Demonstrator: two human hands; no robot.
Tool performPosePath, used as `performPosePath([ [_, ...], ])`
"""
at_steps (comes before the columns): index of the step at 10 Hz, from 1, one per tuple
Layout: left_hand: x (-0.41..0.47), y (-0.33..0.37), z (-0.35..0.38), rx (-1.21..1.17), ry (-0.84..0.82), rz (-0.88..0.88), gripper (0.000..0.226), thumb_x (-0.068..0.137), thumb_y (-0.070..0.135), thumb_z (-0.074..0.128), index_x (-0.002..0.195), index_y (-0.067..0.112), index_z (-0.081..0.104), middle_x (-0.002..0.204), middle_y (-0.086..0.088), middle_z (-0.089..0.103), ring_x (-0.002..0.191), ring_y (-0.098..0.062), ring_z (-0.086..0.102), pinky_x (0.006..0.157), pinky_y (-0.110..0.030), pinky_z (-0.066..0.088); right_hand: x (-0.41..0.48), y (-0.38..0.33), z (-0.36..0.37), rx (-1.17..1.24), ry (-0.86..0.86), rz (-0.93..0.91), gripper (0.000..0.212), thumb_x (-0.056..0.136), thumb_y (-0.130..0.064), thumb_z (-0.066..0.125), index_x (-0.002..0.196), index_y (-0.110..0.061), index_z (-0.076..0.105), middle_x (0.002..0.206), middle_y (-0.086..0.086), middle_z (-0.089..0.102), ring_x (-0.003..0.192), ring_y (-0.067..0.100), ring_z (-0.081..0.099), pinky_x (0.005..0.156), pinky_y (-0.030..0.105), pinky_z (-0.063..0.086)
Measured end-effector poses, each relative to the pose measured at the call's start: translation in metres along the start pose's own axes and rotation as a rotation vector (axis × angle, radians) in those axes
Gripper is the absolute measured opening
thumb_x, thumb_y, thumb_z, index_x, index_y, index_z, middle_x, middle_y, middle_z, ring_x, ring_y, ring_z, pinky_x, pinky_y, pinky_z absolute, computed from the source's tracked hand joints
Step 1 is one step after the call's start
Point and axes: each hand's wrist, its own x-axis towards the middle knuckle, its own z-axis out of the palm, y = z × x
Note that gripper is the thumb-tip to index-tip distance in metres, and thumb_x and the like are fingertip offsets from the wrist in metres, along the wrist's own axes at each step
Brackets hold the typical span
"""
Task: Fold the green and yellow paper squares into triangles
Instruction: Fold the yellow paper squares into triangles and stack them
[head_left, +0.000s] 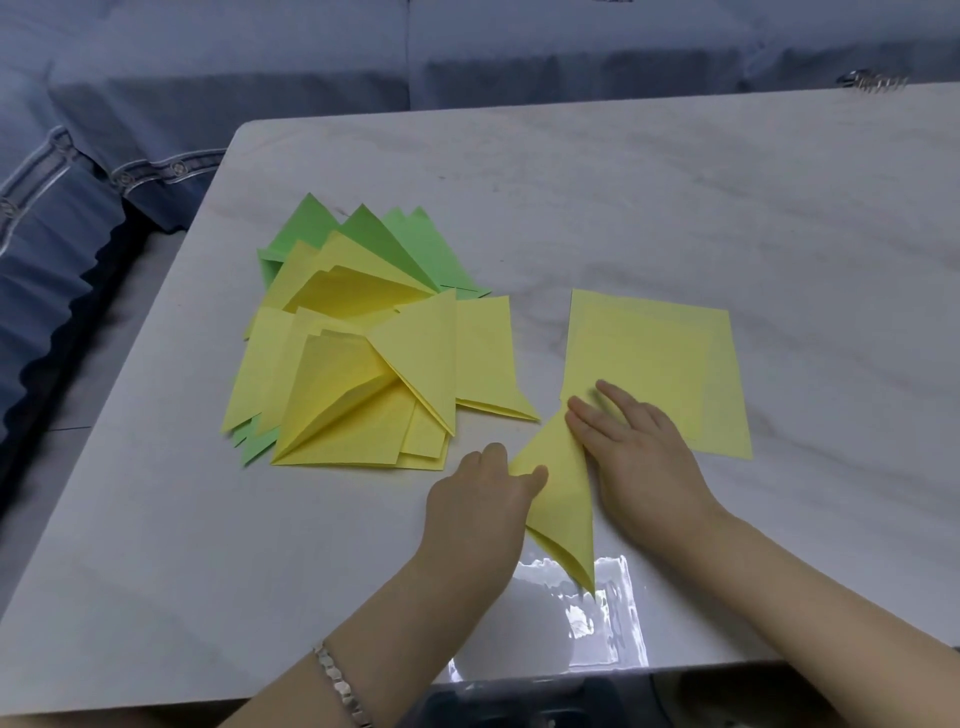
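A yellow paper folded into a triangle (563, 499) lies near the table's front edge, between my hands. My left hand (480, 499) pinches its left edge with thumb and fingers. My right hand (636, 452) lies flat with straight fingers on the triangle's right edge and on the near corner of a stack of flat yellow squares (670, 358). To the left lies a loose pile of folded yellow triangles (363, 374) over folded green triangles (363, 234).
The pale marble-patterned table (675, 197) has a rounded far-left corner. A blue sofa (208, 78) runs behind and to the left. A small metal object (872, 80) lies at the far right edge. Glare marks the table's front edge (597, 623).
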Motion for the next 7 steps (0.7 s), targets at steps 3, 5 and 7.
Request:
performPosePath([
  [3,0.0,0.001,-0.005,-0.024,-0.23,-0.038,0.052,0.095,0.022,0.049,0.139,0.042,0.029,0.092,0.0,0.02,0.104,-0.021,0.044,0.055,-0.026,0.025,-0.008,-0.002,0.009,0.211,-0.137,0.083,0.067,0.086,-0.059,0.032,0.117,-0.008,0.063,0.128,0.002,0.059,0.127,0.032,0.044,0.095,0.045,0.043],
  [5,-0.003,0.003,-0.002,0.067,-0.038,-0.001,0.063,0.008,0.023,0.089,0.067,0.039,0.072,0.05,-0.001,0.048,0.036,-0.012,0.048,0.037,-0.016,0.017,-0.039,-0.002,-0.002,0.299,-0.239,0.004,0.098,0.067,-0.085,0.029,0.136,-0.016,0.041,0.145,-0.003,0.034,0.138,0.019,0.01,0.112,0.037,0.014],
  [7,-0.001,0.003,-0.016,0.004,-0.118,-0.024,0.049,0.03,0.03,0.091,0.072,0.04,0.069,0.062,0.002,0.025,0.048,-0.011,0.051,0.038,-0.015,0.008,-0.054,0.0,-0.013,0.463,-0.303,-0.051,0.119,0.05,-0.094,0.039,0.145,-0.027,0.017,0.154,-0.005,0.008,0.142,0.013,-0.009,0.113,0.027,-0.003],
])
